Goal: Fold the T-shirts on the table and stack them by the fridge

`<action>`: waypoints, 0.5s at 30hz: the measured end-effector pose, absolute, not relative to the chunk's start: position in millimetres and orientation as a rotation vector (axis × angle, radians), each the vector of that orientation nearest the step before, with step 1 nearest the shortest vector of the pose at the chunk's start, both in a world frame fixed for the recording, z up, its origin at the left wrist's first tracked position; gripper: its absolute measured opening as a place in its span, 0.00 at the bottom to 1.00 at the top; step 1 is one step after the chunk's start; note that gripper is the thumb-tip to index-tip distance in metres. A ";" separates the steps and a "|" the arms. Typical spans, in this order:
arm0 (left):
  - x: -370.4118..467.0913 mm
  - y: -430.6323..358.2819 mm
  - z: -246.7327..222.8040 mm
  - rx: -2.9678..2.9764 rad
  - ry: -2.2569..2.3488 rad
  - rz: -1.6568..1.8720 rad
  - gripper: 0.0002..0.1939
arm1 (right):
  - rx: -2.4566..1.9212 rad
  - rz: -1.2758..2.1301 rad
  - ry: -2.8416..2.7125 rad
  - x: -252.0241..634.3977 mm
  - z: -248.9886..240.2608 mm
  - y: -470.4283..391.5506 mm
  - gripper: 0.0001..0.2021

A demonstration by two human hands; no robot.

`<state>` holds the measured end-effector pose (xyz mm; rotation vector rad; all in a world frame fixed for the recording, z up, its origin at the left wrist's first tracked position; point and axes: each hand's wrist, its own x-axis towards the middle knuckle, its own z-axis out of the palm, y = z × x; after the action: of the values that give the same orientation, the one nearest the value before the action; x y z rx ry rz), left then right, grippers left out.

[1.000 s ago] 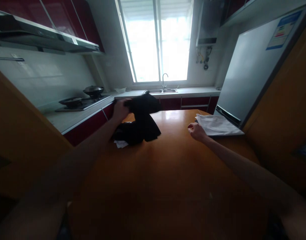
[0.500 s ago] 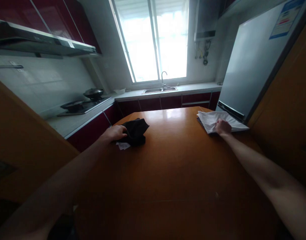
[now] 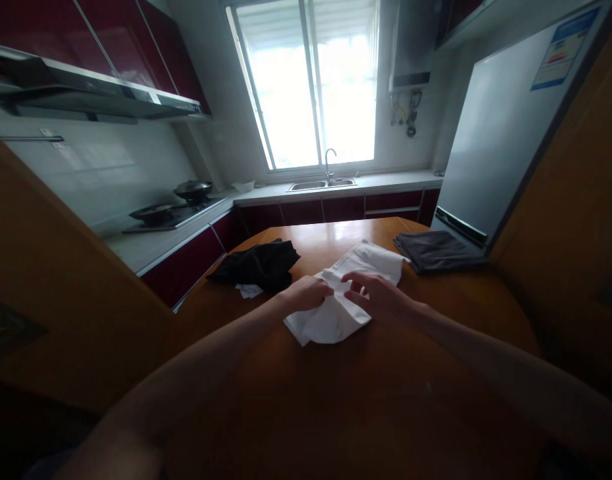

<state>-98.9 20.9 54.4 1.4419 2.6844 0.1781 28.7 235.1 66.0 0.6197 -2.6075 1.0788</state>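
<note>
White cloth (image 3: 336, 321): it's lying rumpled on the wooden table (image 3: 436, 347), slanting from seven o'clock up to two, right at both hands!
Left hand (image 3: 307, 294): at the cloth's nine o'clock, it's gripping a fold, fingers curled closed.
Right hand (image 3: 379, 298): at three, its thumb and fingers are standing partly apart; whether they're touching fabric, I can't tell.
Black cloth (image 3: 253, 264): sitting bunched at ten, white fabric (image 3: 249, 291) peeking out beneath.
Grey cloth (image 3: 439, 251): resting folded at two.
Window (image 3: 291, 93): glaring at twelve.
</note>
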 end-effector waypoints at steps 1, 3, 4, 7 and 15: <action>-107.9 17.3 58.3 1.321 2.712 0.292 0.13 | 0.561 1.089 -2.615 27.4 62.4 241.9 0.13; -136.4 8.2 79.6 1.095 2.814 0.483 0.14 | 0.441 1.119 -2.609 17.3 53.3 259.8 0.11; -154.1 3.6 96.9 1.017 2.862 0.556 0.16 | 0.389 1.136 -2.594 10.1 48.5 269.0 0.11; -206.6 -8.8 169.7 0.482 2.878 1.661 0.15 | 0.309 1.197 -2.520 -10.6 37.6 290.4 0.10; -230.3 -74.6 293.8 0.542 2.966 2.232 0.23 | 0.122 1.013 -2.481 -33.1 30.4 338.5 0.11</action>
<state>-230.3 -74.6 293.8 0.5425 2.9657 2.2320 -33.1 338.5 30.4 0.1221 -2.4813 1.0128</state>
